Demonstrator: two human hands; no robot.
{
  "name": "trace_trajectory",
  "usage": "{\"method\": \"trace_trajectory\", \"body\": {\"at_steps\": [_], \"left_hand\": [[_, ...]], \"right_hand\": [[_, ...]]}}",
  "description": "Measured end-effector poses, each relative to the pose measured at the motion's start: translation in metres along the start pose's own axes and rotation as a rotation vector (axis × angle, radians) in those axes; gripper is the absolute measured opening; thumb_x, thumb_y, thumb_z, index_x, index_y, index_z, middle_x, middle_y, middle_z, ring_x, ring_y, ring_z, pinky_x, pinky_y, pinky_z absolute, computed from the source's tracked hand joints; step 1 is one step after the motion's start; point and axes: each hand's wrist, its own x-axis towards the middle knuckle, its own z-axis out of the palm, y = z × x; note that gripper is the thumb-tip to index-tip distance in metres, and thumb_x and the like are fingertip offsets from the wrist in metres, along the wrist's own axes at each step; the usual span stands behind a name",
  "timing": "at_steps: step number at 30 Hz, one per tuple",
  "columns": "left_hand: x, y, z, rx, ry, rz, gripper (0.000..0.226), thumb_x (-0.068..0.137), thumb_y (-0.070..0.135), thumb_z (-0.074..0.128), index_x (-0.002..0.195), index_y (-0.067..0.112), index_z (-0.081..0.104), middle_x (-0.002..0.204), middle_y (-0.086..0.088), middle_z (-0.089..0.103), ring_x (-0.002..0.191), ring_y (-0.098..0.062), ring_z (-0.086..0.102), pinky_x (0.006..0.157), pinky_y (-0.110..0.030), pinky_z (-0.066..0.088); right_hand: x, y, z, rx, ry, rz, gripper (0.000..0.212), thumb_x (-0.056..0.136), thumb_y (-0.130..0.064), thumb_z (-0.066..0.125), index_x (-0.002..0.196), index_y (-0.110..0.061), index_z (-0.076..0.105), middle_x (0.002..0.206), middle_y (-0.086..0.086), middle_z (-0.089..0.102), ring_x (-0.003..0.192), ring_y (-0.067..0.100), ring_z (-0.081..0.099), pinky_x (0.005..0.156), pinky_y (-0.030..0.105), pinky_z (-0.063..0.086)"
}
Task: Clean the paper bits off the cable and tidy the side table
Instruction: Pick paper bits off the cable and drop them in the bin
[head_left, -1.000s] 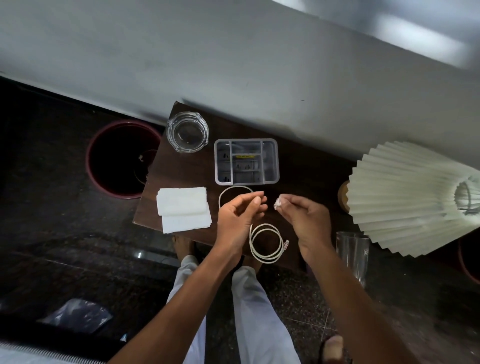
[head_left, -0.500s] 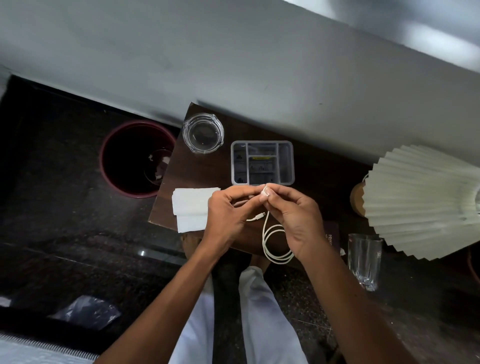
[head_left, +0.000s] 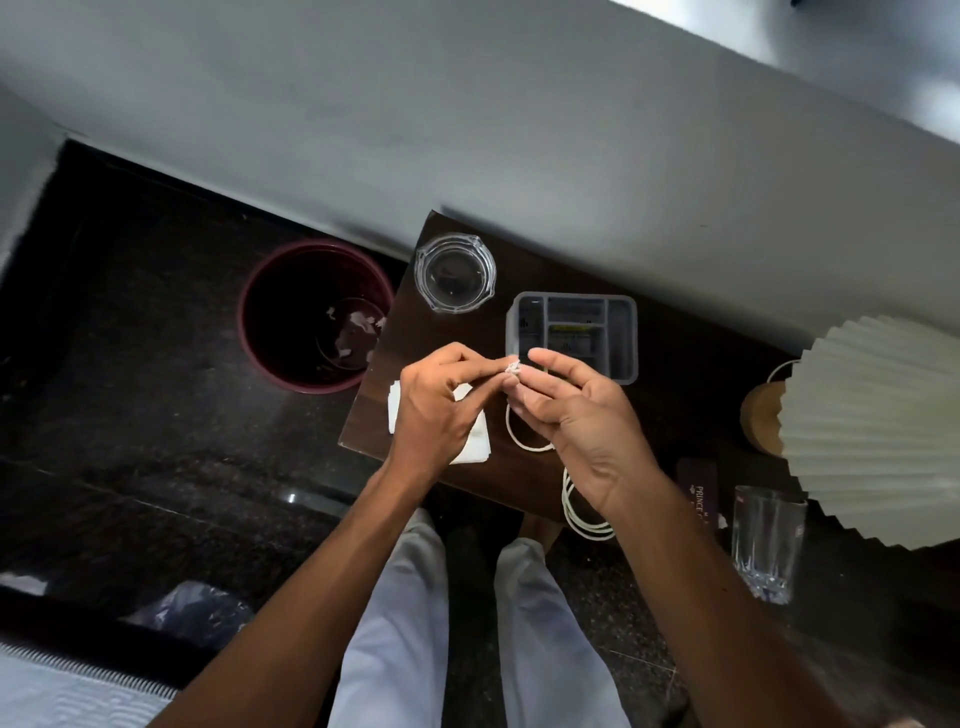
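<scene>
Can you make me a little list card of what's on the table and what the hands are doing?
hands: left hand and right hand pinch a paper bit at the cable end
table: ashtray, organizer, napkins, lamp, glass
floor: bin with scraps inside

Napkins (head_left: 475, 441) half under left hand (head_left: 436, 410)
</scene>
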Motion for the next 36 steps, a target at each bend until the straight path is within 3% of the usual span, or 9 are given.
{"method": "trace_trajectory", "body": {"at_steps": [4,10,14,19,25,30,36], "left_hand": [[0.006,-0.008,-0.013,0.040,0.016,0.038,0.018,0.083,0.007,0.081,0.101,0.004,0.081,0.087,-0.010,0.077,0.077,-0.018,0.074,0.070,-0.029,0.060],[0.011,-0.018,-0.028,-0.132,0.057,-0.222,0.012,0.084,0.013,0.082,0.096,0.012,0.083,0.090,0.006,0.079,0.085,-0.004,0.075,0.079,-0.025,0.061],[0.011,-0.030,-0.037,-0.330,0.130,-0.448,0.012,0.086,0.013,0.080,0.094,0.023,0.081,0.088,0.011,0.081,0.088,-0.006,0.077,0.079,-0.020,0.059],[0.011,-0.049,-0.051,-0.566,0.251,-0.640,0.018,0.090,0.006,0.075,0.097,0.021,0.081,0.095,-0.006,0.082,0.089,-0.021,0.078,0.082,-0.029,0.062],[0.017,-0.082,-0.080,-0.780,0.468,-0.828,0.011,0.085,0.003,0.078,0.092,0.011,0.079,0.083,-0.007,0.081,0.077,-0.013,0.077,0.073,-0.020,0.060],[0.026,-0.114,-0.098,-0.721,0.544,-0.897,0.007,0.083,0.009,0.082,0.086,0.007,0.076,0.070,-0.001,0.077,0.065,-0.007,0.072,0.063,-0.017,0.058],[0.038,-0.151,-0.108,-0.623,0.565,-0.962,0.005,0.091,0.002,0.073,0.089,0.006,0.073,0.076,-0.007,0.076,0.067,-0.010,0.075,0.066,-0.018,0.059]], "right_hand": [[0.007,0.005,0.012,0.038,-0.041,0.050,0.051,0.085,0.028,0.046,0.113,-0.010,0.063,0.114,0.013,0.074,0.106,0.023,0.073,0.090,0.032,0.059],[0.015,0.011,0.034,0.032,-0.057,0.098,0.058,0.080,0.032,0.045,0.110,-0.012,0.067,0.115,0.007,0.075,0.103,0.015,0.074,0.087,0.032,0.061],[0.018,0.015,0.053,0.046,-0.087,0.098,0.059,0.079,0.032,0.045,0.113,-0.011,0.066,0.114,0.007,0.076,0.108,0.016,0.072,0.089,0.034,0.061],[0.024,0.023,0.080,0.054,-0.119,0.087,0.061,0.080,0.032,0.045,0.121,-0.009,0.064,0.121,0.007,0.073,0.113,0.018,0.070,0.093,0.035,0.059],[0.038,0.034,0.102,-0.015,-0.096,0.083,0.065,0.078,0.032,0.044,0.122,-0.010,0.064,0.120,0.007,0.073,0.114,0.019,0.069,0.097,0.035,0.056],[0.051,0.044,0.116,-0.034,-0.052,0.091,0.068,0.075,0.036,0.035,0.114,-0.010,0.065,0.117,0.011,0.073,0.114,0.020,0.069,0.101,0.033,0.053],[0.066,0.057,0.129,-0.078,-0.030,0.126,0.066,0.075,0.035,0.036,0.112,-0.010,0.066,0.118,0.012,0.072,0.114,0.021,0.069,0.099,0.031,0.054]]}}
